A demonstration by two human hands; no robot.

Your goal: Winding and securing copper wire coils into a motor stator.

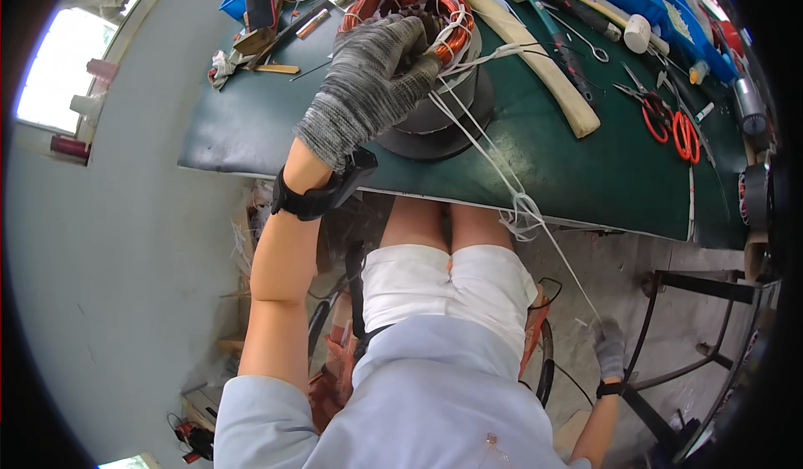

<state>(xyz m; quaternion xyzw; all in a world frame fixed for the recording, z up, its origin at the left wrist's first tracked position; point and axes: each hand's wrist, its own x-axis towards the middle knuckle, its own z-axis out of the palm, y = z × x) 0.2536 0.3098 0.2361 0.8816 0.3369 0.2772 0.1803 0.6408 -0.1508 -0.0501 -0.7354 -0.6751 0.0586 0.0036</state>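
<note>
While the left hand (372,80) clasps copper windings (458,44) — white cord (524,206) stretches taut.

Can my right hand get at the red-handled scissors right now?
Probably not right away: the right hand is out past the near edge of the table, with the white cord running straight to it. Nothing appears to lie over the scissors, though, so a freed hand could likely reach them.
</note>
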